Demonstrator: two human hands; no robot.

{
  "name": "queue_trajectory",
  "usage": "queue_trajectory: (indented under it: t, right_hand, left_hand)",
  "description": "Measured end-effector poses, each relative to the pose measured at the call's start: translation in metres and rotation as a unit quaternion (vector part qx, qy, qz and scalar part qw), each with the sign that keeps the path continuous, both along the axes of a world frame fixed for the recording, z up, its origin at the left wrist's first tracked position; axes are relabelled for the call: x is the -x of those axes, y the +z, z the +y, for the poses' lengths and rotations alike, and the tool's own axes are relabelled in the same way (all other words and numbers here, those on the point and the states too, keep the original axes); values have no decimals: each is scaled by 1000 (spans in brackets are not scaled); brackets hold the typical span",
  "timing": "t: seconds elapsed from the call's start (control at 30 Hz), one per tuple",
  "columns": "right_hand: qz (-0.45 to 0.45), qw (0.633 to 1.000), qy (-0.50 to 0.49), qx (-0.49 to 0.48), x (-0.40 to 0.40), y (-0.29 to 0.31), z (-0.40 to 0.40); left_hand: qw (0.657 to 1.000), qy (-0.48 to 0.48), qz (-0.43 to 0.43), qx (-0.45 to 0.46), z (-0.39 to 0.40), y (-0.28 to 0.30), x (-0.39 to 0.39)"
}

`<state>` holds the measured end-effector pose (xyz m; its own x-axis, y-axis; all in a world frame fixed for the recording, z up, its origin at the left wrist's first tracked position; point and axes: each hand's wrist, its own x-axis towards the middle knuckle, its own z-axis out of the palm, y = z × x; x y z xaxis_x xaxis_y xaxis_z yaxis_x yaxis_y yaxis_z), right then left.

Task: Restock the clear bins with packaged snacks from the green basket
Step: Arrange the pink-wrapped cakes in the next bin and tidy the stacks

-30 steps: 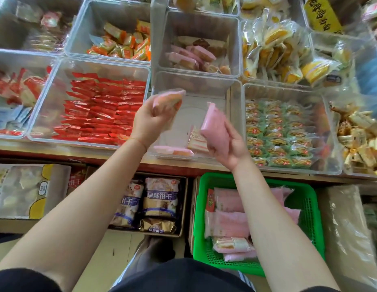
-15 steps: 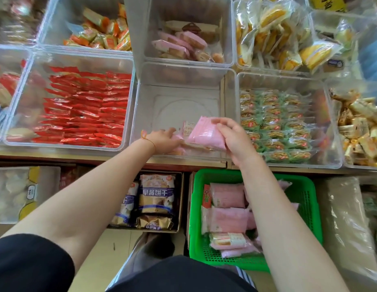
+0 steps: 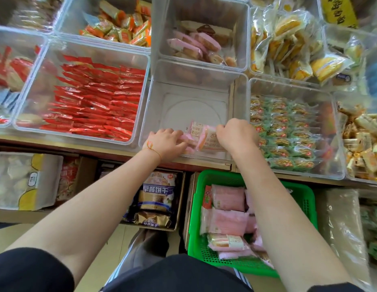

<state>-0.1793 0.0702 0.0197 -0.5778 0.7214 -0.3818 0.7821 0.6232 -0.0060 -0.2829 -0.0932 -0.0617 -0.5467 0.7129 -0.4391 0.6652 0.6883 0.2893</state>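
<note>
Both my hands reach into the front of the nearly empty clear bin (image 3: pixel 191 89) in the middle of the shelf. My left hand (image 3: pixel 165 142) rests on a pink snack pack (image 3: pixel 188 138) at the bin's front left, fingers curled over it. My right hand (image 3: pixel 236 137) grips another pink snack pack (image 3: pixel 208 140) and holds it on the bin floor beside the first. A third pack (image 3: pixel 196 127) lies just behind them. Below the shelf, the green basket (image 3: pixel 305 207) holds several more pink packs (image 3: pixel 227 220).
Full clear bins surround the middle one: red packs (image 3: pixel 95 100) on the left, green packs (image 3: pixel 284 131) on the right, pink cakes (image 3: pixel 193 45) behind, yellow bags (image 3: pixel 288 43) at back right. Cardboard boxes of biscuit bags (image 3: pixel 156 199) sit under the shelf.
Both hands came down from above the bin to its front floor. The right hand's pink pack now lies flat in the bin, and the left hand's pack is set down too.
</note>
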Motion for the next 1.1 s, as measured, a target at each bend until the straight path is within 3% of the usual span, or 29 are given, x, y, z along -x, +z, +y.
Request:
queue_trajectory:
  t: [0.1,0.27,0.4,0.6,0.73,0.8,0.97,1.1]
  right_hand:
    - [-49,999,20,-3,3,-5,-5]
    - [-17,999,10,-49,-7,7,0]
    - [-59,994,34,-89,-2,1,-11]
    - [-185,977,106,10,3,-39,-19]
    - [-203,969,122,72,14,-51,5]
    - [-175,973,112,105,21,-56,19]
    - [18,993,45,109,35,-81,39]
    - [-45,982,132,127,35,-105,30]
  left_hand:
    - [1000,3,3,-1,-1,0,0]
    - [1000,19,0,7,1,-2,0]
    - [1000,19,0,7,0,-1,0]
    - [1000,21,4,7,1,0,-2]
    - [1000,16,5,9,0,1,-1]
    - [1000,15,7,10,1,1,-2]
    - [1000,16,17,6,0,-2,-2]
    - [1000,14,21,2,0,-4,-2]
